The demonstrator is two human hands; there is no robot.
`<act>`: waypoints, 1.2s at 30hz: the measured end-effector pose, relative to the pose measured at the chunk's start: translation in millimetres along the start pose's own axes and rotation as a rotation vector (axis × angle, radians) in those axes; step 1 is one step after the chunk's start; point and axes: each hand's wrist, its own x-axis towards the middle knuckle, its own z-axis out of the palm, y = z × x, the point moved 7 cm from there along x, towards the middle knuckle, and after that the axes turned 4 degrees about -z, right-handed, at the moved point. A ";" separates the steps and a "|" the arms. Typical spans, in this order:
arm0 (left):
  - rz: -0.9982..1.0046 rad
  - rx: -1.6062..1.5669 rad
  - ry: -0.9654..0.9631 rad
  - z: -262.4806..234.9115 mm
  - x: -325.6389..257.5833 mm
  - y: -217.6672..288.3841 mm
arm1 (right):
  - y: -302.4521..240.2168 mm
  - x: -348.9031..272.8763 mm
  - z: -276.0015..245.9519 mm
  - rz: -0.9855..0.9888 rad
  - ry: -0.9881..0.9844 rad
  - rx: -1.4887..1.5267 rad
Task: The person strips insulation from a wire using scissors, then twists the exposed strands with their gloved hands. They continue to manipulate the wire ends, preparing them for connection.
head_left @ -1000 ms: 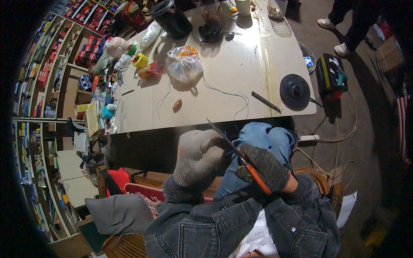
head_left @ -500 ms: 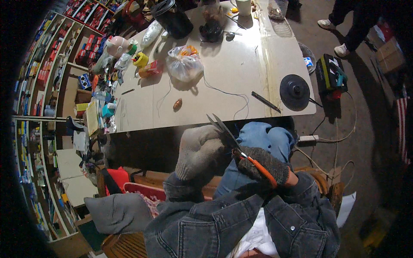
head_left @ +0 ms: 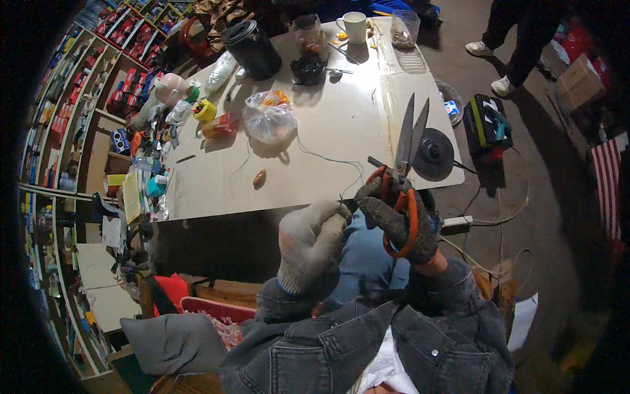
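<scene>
In a pale grey knitted glove, my left hand is closed in a pinch just off the table's front edge. A thin dark wire runs from beside the plastic bag across the tabletop to its fingertips. My right hand, in a dark, dirty glove, is closed around orange-handled scissors. The scissor blades point up over the table and stand slightly apart, with nothing seen between them. On the table ahead lie a small brown lump and a tied clear plastic bag with orange contents.
The white table also carries a black canister, a white mug, clear tubs and a dark round disc-shaped base. Crowded shelves stand left. At right are a black toolbox, cables, a power strip and a standing person's legs.
My right hand has lifted the scissors and swung the blades from up-left to upright, away from my left hand. The left fingers now show pinched at the wire. The whole view has shifted slightly.
</scene>
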 end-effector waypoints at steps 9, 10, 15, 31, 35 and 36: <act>0.316 0.458 0.051 8.1 0.9 18.8 | -29.1 29.6 9.5 0.012 0.161 -0.002; 0.313 0.490 0.050 9.4 0.5 18.2 | -28.8 28.4 9.0 0.001 0.162 -0.003; -0.191 -0.097 -0.161 14.4 0.9 -6.6 | -43.8 23.6 1.3 -0.219 0.174 -0.185; -0.478 -0.548 -0.298 33.7 -4.3 -45.6 | -25.2 16.3 4.8 -0.171 0.127 -0.011; -0.397 -0.399 -0.265 28.8 -4.3 -33.1 | -44.4 8.4 -1.3 -0.408 0.260 -0.275; -0.406 -0.400 -0.270 29.2 -5.2 -30.1 | -37.8 9.3 -3.0 -0.337 0.257 -0.141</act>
